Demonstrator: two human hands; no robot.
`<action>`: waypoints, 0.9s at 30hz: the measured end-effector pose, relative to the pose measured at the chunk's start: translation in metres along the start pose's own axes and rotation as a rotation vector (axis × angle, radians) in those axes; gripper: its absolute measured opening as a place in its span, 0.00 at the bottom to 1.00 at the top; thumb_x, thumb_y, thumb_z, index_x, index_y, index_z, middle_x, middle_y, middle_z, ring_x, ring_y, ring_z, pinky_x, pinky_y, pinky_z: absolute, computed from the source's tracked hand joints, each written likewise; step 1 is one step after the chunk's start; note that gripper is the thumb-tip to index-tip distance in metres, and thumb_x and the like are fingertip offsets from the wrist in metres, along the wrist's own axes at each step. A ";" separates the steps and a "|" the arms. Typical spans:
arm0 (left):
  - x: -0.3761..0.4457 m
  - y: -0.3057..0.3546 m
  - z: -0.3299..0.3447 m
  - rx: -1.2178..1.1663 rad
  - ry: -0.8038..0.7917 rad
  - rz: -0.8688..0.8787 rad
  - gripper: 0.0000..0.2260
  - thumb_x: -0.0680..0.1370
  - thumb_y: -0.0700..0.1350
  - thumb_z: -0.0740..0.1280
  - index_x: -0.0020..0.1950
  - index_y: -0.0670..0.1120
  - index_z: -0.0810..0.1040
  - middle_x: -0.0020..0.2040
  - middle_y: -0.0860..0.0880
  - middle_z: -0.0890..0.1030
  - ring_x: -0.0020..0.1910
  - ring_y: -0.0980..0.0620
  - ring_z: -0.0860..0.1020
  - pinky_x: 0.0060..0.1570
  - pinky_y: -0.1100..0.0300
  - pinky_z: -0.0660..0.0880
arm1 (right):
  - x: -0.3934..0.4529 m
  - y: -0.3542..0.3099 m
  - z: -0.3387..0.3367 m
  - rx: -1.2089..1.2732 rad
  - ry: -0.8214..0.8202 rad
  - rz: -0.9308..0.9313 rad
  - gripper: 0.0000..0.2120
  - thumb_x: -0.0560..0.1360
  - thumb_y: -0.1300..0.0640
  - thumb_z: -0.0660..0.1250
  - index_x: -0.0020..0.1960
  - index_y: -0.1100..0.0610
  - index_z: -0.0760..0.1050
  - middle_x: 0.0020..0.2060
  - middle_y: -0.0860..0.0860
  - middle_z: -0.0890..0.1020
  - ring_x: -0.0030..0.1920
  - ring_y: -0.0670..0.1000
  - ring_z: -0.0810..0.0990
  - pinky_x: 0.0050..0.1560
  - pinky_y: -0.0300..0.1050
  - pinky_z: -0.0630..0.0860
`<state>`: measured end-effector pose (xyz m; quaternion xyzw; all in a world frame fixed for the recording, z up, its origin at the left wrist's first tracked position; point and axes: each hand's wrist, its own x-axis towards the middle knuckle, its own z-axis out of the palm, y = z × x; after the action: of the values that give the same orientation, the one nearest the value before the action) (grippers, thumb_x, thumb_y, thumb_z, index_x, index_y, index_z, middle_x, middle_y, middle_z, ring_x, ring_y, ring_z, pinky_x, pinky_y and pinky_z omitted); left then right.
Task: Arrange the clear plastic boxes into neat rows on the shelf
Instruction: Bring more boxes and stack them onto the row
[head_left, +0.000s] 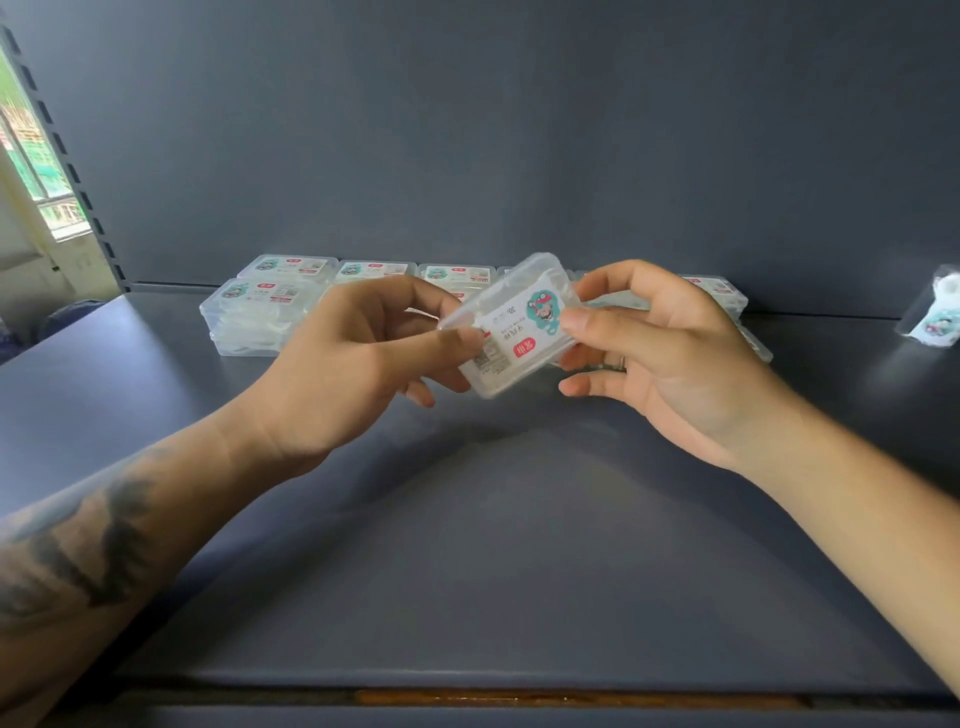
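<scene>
Both hands hold one clear plastic box (511, 325) in the air above the middle of the shelf (467, 545), in front of the rows. The left hand (358, 358) pinches its left end between thumb and curled fingers; the right hand (649, 343) grips its right end, thumb on the lid and fingers beneath. The box is tilted and its label reads upside down from this view.

Recommended procedure, as a judgement: turn the box until its label matches the placed boxes, level it, then set it flush against a neighbour, edges parallel to the shelf's rear edge. Handle it by the ends so the lid is not squeezed.

Stacked boxes (254, 317) stand toward the rear left of the shelf, with a back row (374, 270) running along the rear edge. One stray box (935, 306) lies apart near the rear right edge.

Each label shows a teal cartoon figure, a red badge with white characters, and a barcode. The digits "30" appear legible; the remaining print is too small to read.
</scene>
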<state>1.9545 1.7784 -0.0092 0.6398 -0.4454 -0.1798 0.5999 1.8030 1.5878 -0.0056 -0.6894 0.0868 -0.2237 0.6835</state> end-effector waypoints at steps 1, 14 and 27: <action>0.000 0.001 0.001 -0.006 0.004 0.011 0.16 0.73 0.47 0.73 0.55 0.37 0.80 0.46 0.41 0.87 0.44 0.42 0.85 0.46 0.48 0.76 | 0.000 0.000 0.001 0.020 -0.023 0.013 0.18 0.69 0.59 0.75 0.57 0.57 0.75 0.50 0.64 0.83 0.46 0.56 0.81 0.46 0.53 0.81; -0.001 -0.002 0.010 -0.082 0.043 0.040 0.20 0.71 0.41 0.75 0.61 0.41 0.76 0.45 0.45 0.87 0.46 0.51 0.83 0.50 0.60 0.79 | -0.003 0.007 0.009 -0.057 -0.096 -0.010 0.21 0.76 0.56 0.70 0.67 0.57 0.71 0.55 0.61 0.84 0.49 0.63 0.86 0.43 0.57 0.83; -0.005 0.002 0.008 0.095 0.034 0.139 0.21 0.73 0.48 0.77 0.64 0.53 0.76 0.46 0.33 0.83 0.47 0.26 0.78 0.50 0.28 0.75 | -0.002 0.009 0.003 -0.268 -0.061 -0.192 0.20 0.72 0.57 0.73 0.63 0.51 0.74 0.50 0.52 0.85 0.40 0.55 0.78 0.39 0.52 0.78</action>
<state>1.9449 1.7781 -0.0104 0.6382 -0.4865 -0.1054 0.5873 1.8043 1.5905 -0.0142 -0.7859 0.0288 -0.2535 0.5632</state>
